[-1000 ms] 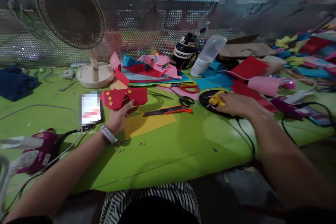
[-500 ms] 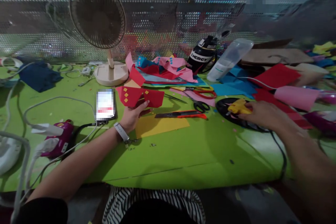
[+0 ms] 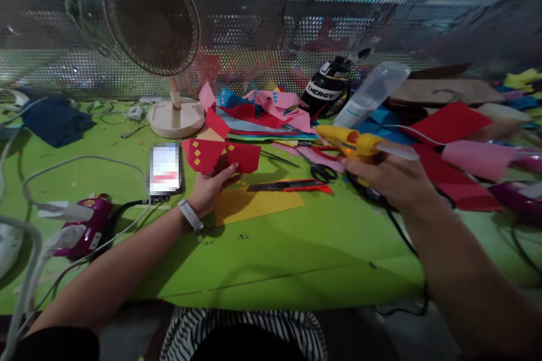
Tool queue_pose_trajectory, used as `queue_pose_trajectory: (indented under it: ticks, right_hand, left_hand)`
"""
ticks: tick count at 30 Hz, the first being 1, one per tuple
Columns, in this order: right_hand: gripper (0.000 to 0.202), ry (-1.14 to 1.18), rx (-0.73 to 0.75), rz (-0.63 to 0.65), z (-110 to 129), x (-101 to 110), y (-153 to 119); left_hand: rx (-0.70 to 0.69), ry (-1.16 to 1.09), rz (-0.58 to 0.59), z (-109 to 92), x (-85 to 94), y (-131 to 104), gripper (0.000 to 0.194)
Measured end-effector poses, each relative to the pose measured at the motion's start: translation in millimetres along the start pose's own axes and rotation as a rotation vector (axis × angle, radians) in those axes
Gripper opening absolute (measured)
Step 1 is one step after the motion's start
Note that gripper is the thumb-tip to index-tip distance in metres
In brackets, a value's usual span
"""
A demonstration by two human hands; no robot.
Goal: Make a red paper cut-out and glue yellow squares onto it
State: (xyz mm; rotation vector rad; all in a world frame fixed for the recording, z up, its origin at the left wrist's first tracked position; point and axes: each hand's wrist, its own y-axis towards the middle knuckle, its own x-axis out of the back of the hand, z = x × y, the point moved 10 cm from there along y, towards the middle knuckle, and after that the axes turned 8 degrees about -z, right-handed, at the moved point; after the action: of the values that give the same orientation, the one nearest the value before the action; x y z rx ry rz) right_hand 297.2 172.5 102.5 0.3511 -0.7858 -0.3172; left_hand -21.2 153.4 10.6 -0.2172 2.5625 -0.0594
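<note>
Red paper, folded into a winged shape with small yellow squares on its left half, sits pinched in your left hand, thumb on top and fingers under it, held just above the green table near the phone. Your right hand is closed round a yellow glue gun, raised off the table with its nozzle pointing left toward the red piece but well apart from it; its black cord trails down over the table edge.

By the look of it, you are at the gluing step: the piece is presented, the gun is up, and no glue shows on the paper yet. My guess is that the next move calls for bringing nozzle and paper together, holding the piece steady, and keeping your left fingers clear of the hot tip.

As for writing, the black bottle at the back reads "ENERGY", its first letter partly hidden. The phone screen is blurred and unreadable. Scissors, a cutter and a yellow sheet lie between your hands; nothing on them can be read.
</note>
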Motion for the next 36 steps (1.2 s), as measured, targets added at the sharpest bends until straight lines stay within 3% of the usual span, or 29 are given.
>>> queue_pose_trajectory:
  ticks: [2,6,8,10,13,18,28,36]
  right_hand:
    - [0.031,0.139,0.036,-0.001,36,-10,-5]
    - [0.023,0.294,-0.008,0.490,84,-74,-33]
    - [0.028,0.420,0.013,0.575,103,-89,-42]
    - [0.029,0.495,0.024,0.539,108,-94,-44]
    - [0.023,0.481,0.028,0.448,97,-100,-46]
    - [0.022,0.423,0.054,0.479,87,-117,-57]
    - [0.021,0.443,0.104,0.448,98,-115,-63]
    - [0.029,0.425,0.058,0.419,90,-120,-62]
  left_hand:
    - [-0.002,0.000,-0.010,0,1.3,0,0.042]
    - [0.010,0.029,-0.018,0,2.4,0,0.043]
    - [0.010,0.038,-0.014,1,2.6,1,0.044]
    - [0.010,0.044,-0.009,2,2.9,1,0.045]
    - [0.023,0.055,0.006,4,2.5,2,0.045]
    - [0.008,0.056,0.027,3,0.7,2,0.040]
    - [-0.004,0.092,0.029,1,-1.4,-1,0.038]
    - [0.000,0.069,0.028,3,-0.8,0,0.038]
